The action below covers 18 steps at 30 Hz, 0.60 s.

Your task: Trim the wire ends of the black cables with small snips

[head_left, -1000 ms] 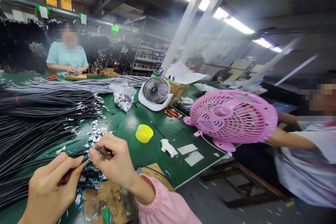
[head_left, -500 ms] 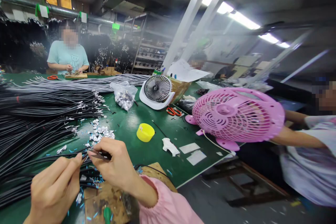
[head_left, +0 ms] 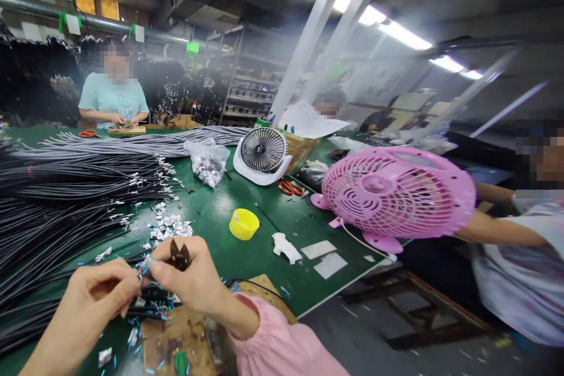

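My left hand (head_left: 94, 291) is closed, thumb and fingertips pinching a cable end (head_left: 144, 270) that shows blue wire and a bit of silvery foil. At the same spot my right hand (head_left: 198, 279) pinches the foil side between thumb and forefinger. Tucked in that hand is a pair of small dark snips (head_left: 180, 254), blades pointing upward and apart. Just behind the hands lies a heap of torn foil scraps (head_left: 170, 226). Black cables (head_left: 66, 188) with stripped, silvery ends fill the left side of the green table (head_left: 215, 264).
A wooden board (head_left: 176, 335) sits under my hands. Beyond are a yellow tape ring (head_left: 244, 224), a bag of small parts (head_left: 208, 161), a white fan (head_left: 262, 153), orange-handled scissors (head_left: 291, 188) and a large pink fan (head_left: 388, 188). Co-workers sit across and at right.
The snips have turned from lying flat toward the cable end to pointing up in my right hand. My right thumb and forefinger now grip the foil. My left hand has rotated, fingers curled more.
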Motion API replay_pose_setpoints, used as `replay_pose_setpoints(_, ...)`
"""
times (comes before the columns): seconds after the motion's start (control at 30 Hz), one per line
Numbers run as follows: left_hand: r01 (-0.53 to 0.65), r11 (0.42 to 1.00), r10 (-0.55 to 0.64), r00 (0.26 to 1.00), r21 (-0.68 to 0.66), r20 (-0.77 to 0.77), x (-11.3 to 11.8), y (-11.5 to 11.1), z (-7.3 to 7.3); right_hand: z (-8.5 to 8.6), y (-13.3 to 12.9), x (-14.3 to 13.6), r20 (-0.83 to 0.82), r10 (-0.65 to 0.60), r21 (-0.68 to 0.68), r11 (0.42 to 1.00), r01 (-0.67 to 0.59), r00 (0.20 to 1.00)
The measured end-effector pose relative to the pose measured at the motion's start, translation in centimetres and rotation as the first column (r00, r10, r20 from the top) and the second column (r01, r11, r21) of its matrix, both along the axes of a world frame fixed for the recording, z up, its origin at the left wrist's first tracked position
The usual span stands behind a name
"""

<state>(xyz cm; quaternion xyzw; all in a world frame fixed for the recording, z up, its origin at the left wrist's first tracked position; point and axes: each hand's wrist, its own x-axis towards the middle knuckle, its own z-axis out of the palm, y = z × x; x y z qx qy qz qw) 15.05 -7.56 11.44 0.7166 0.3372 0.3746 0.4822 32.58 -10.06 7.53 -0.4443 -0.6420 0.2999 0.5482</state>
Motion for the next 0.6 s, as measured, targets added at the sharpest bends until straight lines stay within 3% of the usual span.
replay_pose_setpoints(0.07,-0.071,0.994,0.069,0.997,0.082,0.017,0.0,-0.2,-0.1,0.4,0.1,-0.1,-0.045,0.018,-0.056,0.998,-0.020,0.999)
replay_pose_setpoints(0.13,-0.185,0.952,0.178,0.983,0.242,0.051,0.0,-0.5,-0.7,0.8,0.1,-0.3,-0.097,0.021,-0.108,0.994,-0.032,0.995)
replay_pose_setpoints(0.2,-0.340,0.837,0.317,0.940,0.429,0.127,-0.2,-0.9,-1.6,1.0,-0.2,-0.4,-0.117,0.012,-0.100,0.995,-0.023,0.993)
replay_pose_setpoints(0.3,-0.487,0.631,0.457,0.862,0.605,0.217,-0.5,-1.4,-2.6,0.8,-0.7,-0.3,-0.056,-0.030,0.030,0.999,0.031,0.998)
replay_pose_setpoints(0.47,-0.526,0.439,0.549,0.799,0.728,0.246,-1.0,-1.6,-3.7,0.2,-0.9,-0.1,0.063,-0.007,0.129,0.992,-0.002,0.998)
replay_pose_setpoints(0.6,-0.511,0.399,0.547,0.799,0.762,0.250,-1.2,-1.5,-4.1,0.3,-0.8,-0.1,0.094,0.022,0.137,0.990,-0.035,0.995)
